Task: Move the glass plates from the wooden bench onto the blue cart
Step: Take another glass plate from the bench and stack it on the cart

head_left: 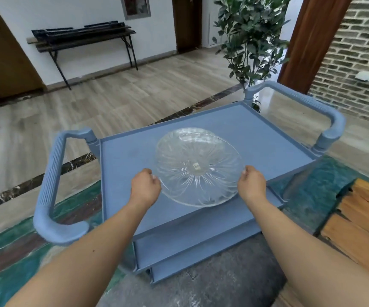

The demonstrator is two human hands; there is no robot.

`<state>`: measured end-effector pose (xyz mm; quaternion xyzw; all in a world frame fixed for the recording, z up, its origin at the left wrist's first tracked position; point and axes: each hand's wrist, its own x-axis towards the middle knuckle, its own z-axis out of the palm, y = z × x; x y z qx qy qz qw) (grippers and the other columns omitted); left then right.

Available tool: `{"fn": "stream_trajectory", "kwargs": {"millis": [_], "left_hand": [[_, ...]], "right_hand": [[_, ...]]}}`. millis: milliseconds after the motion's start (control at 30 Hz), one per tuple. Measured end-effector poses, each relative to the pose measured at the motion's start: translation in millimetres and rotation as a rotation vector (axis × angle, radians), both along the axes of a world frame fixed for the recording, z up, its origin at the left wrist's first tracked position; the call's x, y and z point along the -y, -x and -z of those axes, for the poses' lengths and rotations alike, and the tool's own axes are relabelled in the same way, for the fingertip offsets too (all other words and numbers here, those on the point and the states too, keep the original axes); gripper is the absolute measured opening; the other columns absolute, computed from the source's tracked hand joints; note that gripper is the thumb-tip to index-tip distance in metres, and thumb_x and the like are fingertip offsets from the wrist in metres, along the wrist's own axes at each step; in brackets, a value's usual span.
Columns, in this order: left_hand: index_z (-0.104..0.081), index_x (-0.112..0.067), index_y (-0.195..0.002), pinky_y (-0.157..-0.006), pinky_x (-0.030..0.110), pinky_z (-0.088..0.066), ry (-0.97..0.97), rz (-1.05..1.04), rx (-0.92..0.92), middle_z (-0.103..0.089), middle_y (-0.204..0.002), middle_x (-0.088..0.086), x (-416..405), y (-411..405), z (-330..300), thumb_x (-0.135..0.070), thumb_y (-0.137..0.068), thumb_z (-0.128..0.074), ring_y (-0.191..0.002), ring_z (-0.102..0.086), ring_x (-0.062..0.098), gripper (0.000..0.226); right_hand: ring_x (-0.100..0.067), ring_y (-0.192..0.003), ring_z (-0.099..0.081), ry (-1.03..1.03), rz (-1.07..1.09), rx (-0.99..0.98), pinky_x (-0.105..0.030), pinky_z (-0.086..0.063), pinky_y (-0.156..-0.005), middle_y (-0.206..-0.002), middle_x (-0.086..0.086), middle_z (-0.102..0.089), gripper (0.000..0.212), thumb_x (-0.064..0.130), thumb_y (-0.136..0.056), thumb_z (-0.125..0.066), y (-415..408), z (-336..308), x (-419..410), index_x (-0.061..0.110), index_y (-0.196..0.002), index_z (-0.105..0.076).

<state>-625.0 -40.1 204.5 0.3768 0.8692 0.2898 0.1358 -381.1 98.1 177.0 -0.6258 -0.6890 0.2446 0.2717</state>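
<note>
A large clear ribbed glass plate [199,171] hangs just above the top shelf of the blue cart [265,138]. My left hand [146,186] grips its left rim and my right hand [251,183] grips its right rim. Behind and under it a second glass plate [188,130] rests on the cart's top shelf, mostly hidden by the held one. A corner of the wooden bench [362,216] shows at the lower right.
The cart has a handle on the left [50,173] and on the right [325,116], and lower shelves below. A potted plant [249,38] stands behind it. A dark folding table [84,38] is by the far wall. A brick wall is at right.
</note>
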Motion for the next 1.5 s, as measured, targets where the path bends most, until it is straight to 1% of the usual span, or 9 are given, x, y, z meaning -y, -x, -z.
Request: {"fn": "stream_trajectory", "kwargs": {"millis": [100, 267, 533, 733, 800, 933, 1100, 1233, 1500], "left_hand": [[-0.060, 0.003, -0.105, -0.089, 0.045, -0.051, 0.016, 0.000, -0.012, -0.070, -0.098, 0.022, -19, 14, 3, -0.013, -0.092, -0.049, -0.099, -0.065, 0.040, 0.024], [-0.058, 0.005, -0.105, -0.087, 0.046, -0.052, 0.003, 0.005, 0.038, -0.069, -0.094, 0.023, -48, 45, 19, -0.012, -0.094, -0.044, -0.093, -0.068, 0.040, 0.025], [-0.061, 0.003, -0.100, -0.082, 0.039, -0.047, 0.037, 0.048, 0.071, -0.071, -0.091, 0.022, -95, 101, 44, -0.013, -0.092, -0.049, -0.096, -0.063, 0.039, 0.021], [-0.063, -0.001, -0.096, -0.087, 0.040, -0.050, 0.034, 0.077, 0.128, -0.073, -0.091, 0.020, -121, 122, 53, -0.011, -0.087, -0.056, -0.098, -0.065, 0.037, 0.015], [-0.065, 0.003, -0.100, -0.089, 0.041, -0.048, 0.036, 0.105, 0.132, -0.073, -0.091, 0.020, -127, 124, 58, -0.010, -0.086, -0.058, -0.099, -0.063, 0.038, 0.020], [-0.066, 0.001, -0.098, -0.088, 0.037, -0.043, 0.023, 0.138, 0.102, -0.071, -0.090, 0.019, -132, 126, 64, -0.010, -0.085, -0.058, -0.101, -0.057, 0.036, 0.018], [-0.062, -0.001, -0.105, -0.087, 0.033, -0.039, 0.053, 0.174, 0.104, -0.067, -0.094, 0.016, -135, 128, 68, -0.017, -0.089, -0.056, -0.109, -0.050, 0.032, 0.024], [-0.047, -0.003, -0.132, -0.100, 0.040, -0.039, 0.064, 0.160, 0.028, -0.051, -0.125, 0.018, -134, 124, 62, -0.032, -0.094, -0.052, -0.124, -0.044, 0.034, 0.049], [-0.037, -0.017, -0.143, -0.107, 0.045, -0.034, 0.072, 0.372, -0.129, -0.041, -0.145, 0.004, -155, 94, 46, -0.045, -0.093, -0.047, -0.135, -0.032, 0.028, 0.058]], "right_hand": [[-0.042, -0.099, -0.057, 0.029, 0.004, 0.000, -0.037, -0.039, -0.077, -0.108, -0.029, -0.061, 0.025, 0.005, -0.097, -0.037, 15, 6, -17, -0.008, -0.109, -0.056], [-0.041, -0.100, -0.055, 0.058, 0.018, 0.007, -0.030, -0.033, -0.074, -0.112, -0.029, -0.057, 0.026, 0.003, -0.096, -0.038, 42, 14, -41, -0.008, -0.114, -0.054], [-0.043, -0.101, -0.054, 0.064, 0.031, 0.069, -0.030, -0.026, -0.068, -0.102, -0.031, -0.060, 0.019, -0.002, -0.090, -0.043, 90, 31, -83, -0.008, -0.102, -0.056], [-0.044, -0.102, -0.053, 0.084, 0.071, 0.096, -0.035, -0.032, -0.070, -0.096, -0.033, -0.060, 0.020, -0.004, -0.089, -0.042, 107, 43, -97, -0.010, -0.103, -0.056], [-0.042, -0.104, -0.052, 0.094, 0.084, 0.078, -0.029, -0.026, -0.068, -0.098, -0.033, -0.058, 0.023, -0.005, -0.089, -0.042, 108, 46, -99, -0.011, -0.107, -0.055], [-0.033, -0.112, -0.046, 0.147, 0.166, -0.002, -0.023, -0.029, -0.080, -0.126, -0.021, -0.046, 0.038, 0.006, -0.091, -0.043, 110, 48, -100, 0.005, -0.128, -0.052], [-0.026, -0.114, -0.042, 0.211, 0.156, -0.046, -0.010, -0.026, -0.075, -0.126, -0.023, -0.043, 0.035, 0.001, -0.092, -0.041, 108, 54, -99, -0.002, -0.125, -0.050], [-0.033, -0.122, -0.048, 0.209, 0.088, 0.025, -0.032, -0.036, -0.103, -0.137, -0.020, -0.037, 0.054, 0.024, -0.096, -0.047, 106, 46, -95, 0.006, -0.145, -0.034], [-0.028, -0.139, -0.021, 0.172, 0.148, 0.248, -0.056, -0.028, -0.104, -0.151, -0.001, -0.024, 0.059, 0.051, -0.090, -0.042, 70, 17, -81, 0.029, -0.144, -0.032]]}}
